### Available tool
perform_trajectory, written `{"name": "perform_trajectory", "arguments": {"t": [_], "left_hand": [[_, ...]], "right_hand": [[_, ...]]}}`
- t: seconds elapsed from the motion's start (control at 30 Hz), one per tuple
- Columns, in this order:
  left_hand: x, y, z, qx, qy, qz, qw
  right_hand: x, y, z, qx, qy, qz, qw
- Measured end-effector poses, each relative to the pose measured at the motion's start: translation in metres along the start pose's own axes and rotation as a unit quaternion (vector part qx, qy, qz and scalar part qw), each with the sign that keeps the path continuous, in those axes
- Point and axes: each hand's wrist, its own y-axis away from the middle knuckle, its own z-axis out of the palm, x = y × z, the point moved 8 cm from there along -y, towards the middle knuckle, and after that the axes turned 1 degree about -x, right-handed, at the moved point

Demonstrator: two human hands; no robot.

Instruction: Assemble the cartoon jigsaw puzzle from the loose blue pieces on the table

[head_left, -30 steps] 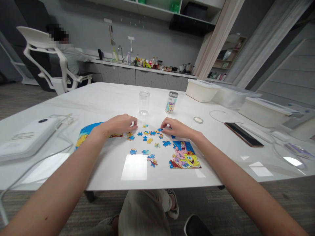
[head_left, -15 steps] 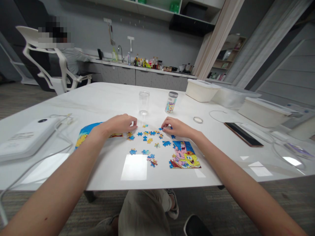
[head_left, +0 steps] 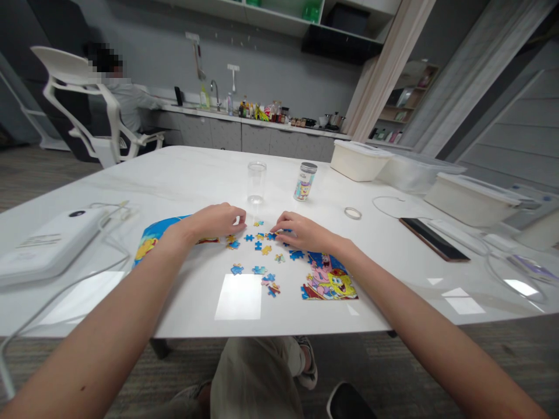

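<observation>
Touching blue puzzle pieces, right fingers curled, grip unclear, beside SpongeBob artwork

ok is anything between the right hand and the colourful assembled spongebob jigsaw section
A loose blue jigsaw piece lies just below the right hand, at the top-left edge of the colourful assembled SpongeBob jigsaw section; nothing else visible stands between them.

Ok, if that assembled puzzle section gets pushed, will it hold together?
The puzzle section looks like thin interlocked pieces, so it may split at the joints. Lying flat on the glossy table, it will probably slide easily rather than tip.
</observation>
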Motion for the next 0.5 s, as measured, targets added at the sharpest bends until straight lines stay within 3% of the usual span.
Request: {"name": "perform_trajectory", "arguments": {"t": [0.27, 0.4, 0.5], "left_hand": [[0.005, 0.001, -0.004, 0.009, 0.014, 0.011, 1.000], [0.021, 0.005, -0.010, 0.015, 0.098, 0.065, 0.993], [0.033, 0.008, -0.009, -0.017, 0.145, 0.101, 0.984]], "right_hand": [[0.003, -0.002, 0.005, 0.004, 0.005, -0.002, 1.000], [0.008, -0.001, 0.003, 0.015, 0.021, 0.010, 1.000], [0.011, 0.000, 0.001, 0.019, 0.037, 0.024, 0.999]]}}
